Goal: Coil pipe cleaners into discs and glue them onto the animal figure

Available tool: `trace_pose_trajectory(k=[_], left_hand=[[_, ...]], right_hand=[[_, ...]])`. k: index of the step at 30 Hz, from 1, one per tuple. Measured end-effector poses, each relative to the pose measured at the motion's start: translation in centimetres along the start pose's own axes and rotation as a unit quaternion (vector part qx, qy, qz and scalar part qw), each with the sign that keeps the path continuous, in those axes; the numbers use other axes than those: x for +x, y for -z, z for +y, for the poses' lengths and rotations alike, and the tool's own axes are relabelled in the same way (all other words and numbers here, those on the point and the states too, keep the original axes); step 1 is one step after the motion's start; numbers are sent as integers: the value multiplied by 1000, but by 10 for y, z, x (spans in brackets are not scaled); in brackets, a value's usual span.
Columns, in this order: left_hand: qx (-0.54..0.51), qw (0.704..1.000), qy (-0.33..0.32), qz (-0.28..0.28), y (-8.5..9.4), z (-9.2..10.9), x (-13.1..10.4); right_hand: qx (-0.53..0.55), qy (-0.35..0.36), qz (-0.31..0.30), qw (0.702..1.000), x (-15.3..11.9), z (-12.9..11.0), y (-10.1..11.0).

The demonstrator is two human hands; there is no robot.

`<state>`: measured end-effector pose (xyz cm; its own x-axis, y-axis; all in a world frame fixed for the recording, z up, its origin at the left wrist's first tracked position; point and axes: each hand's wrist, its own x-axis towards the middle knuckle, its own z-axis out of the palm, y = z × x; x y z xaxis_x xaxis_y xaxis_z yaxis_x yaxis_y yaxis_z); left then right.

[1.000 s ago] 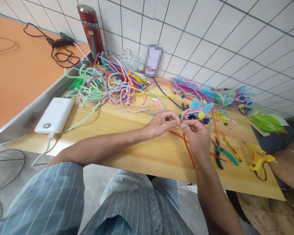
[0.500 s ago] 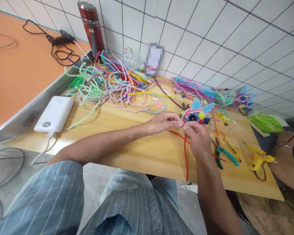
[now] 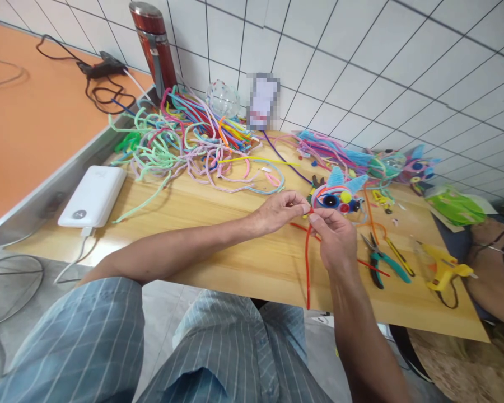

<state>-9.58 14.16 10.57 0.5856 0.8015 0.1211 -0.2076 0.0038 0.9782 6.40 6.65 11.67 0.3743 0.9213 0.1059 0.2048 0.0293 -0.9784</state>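
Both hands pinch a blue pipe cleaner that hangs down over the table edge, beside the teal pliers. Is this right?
Not quite: the head view shows that the pipe cleaner pinched by the left hand and right hand is red, not blue. It does hang over the table edge, beside the teal pliers.

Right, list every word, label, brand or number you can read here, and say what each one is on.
No text can be read anywhere.
White power bank: a faint mark near its far end and a round button, too small to read.
Upright item by the wall: blurred out, unreadable.
Red flask: no lettering shows.
Yellow glue gun and pliers: no brand visible.
Left hand and right hand pinch a red pipe cleaner, which is unmarked.
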Motion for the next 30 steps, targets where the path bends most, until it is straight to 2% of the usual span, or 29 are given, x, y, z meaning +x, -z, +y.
trace_pose_trajectory(k=[6, 11, 14, 17, 22, 25, 30], left_hand=[[-43, 998, 35, -10, -4, 1, -3], [-106, 993, 53, 1, -8, -6, -4], [-135, 988, 68, -26, -6, -9, -2], [-96, 991, 58, -72, 1, -7, 3], [51, 990, -28, -131, 12, 2, 9], [96, 988, -49, -109, 11, 2, 6], [16, 999, -41, -30, -1, -7, -2]], right_hand=[[-25, 29, 27, 999, -3, 4, 1], [-35, 31, 31, 998, -5, 4, -1], [-51, 27, 20, 998, -5, 0, 0], [-87, 23, -12, 996, -4, -8, 7], [-157, 38, -73, 984, -4, -19, 16], [-155, 41, -74, 984, -5, -19, 14], [-88, 27, -28, 995, -5, -6, 1]])
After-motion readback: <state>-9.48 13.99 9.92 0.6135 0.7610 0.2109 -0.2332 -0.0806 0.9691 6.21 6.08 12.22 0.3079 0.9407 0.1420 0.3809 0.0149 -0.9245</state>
